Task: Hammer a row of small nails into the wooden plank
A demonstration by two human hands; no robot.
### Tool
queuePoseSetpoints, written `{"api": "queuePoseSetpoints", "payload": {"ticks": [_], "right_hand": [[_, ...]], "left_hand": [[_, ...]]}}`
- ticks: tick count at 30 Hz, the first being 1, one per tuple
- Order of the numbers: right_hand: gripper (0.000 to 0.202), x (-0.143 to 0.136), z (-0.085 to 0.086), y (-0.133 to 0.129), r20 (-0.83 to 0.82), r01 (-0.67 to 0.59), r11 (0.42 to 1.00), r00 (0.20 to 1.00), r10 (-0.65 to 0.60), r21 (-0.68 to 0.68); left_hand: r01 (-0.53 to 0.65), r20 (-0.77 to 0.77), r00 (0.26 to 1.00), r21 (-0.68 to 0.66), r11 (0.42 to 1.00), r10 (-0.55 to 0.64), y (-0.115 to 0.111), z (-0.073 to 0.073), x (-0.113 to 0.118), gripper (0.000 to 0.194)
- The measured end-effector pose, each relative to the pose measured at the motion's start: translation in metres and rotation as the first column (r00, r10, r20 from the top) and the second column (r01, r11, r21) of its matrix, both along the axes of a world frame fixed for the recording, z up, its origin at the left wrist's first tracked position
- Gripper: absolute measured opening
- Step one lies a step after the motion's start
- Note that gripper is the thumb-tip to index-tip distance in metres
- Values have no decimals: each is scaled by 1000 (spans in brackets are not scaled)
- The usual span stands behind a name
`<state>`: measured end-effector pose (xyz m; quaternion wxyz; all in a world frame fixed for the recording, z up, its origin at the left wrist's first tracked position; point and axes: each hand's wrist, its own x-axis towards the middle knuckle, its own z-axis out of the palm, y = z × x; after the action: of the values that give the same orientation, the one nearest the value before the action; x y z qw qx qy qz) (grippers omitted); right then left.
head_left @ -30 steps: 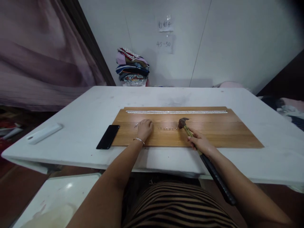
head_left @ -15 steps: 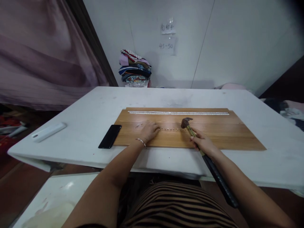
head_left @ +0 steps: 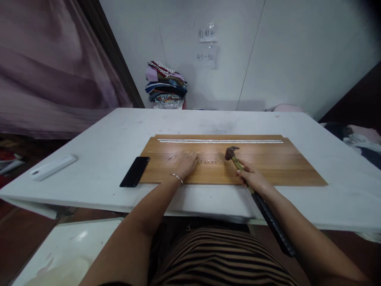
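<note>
My right hand is wrapped round the handle of a hammer, whose head is above the wooden board. On the board's left half rests my left hand, fingers bent and close together at the left end of a row of small nails. Whatever those fingertips hold is too small to make out. A few loose nails lie left of my left hand. Two white strips run along the board's far edge.
A black phone overlaps the board's left edge. Further left on the white table is a white long-handled object. Folded cloths are stacked behind the table by the wall. A white surface stands lower at the front left.
The view has shifted slightly, so the table and board sit a little further left. Both hands and the hammer keep nearly the same places over the board.
</note>
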<state>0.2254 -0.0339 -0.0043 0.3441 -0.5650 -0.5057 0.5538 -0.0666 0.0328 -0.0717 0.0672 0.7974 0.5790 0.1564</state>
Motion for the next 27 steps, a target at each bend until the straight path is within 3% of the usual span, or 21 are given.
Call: {"api": "queuePoseSetpoints", "payload": {"ticks": [9, 16, 27], "right_hand": [[80, -1, 2, -1, -1, -8, 1000, 1000, 8, -9], [78, 1, -2, 0, -5, 0, 1000, 1000, 0, -14], [78, 1, 3, -2, 7, 14, 1000, 1000, -14, -26]], "left_hand": [[18, -16, 1000, -22, 1000, -18, -3, 6, 1, 18], [97, 24, 995, 16, 995, -97, -3, 4, -2, 25], [100, 39, 994, -9, 995, -99, 5, -1, 8, 16]]}}
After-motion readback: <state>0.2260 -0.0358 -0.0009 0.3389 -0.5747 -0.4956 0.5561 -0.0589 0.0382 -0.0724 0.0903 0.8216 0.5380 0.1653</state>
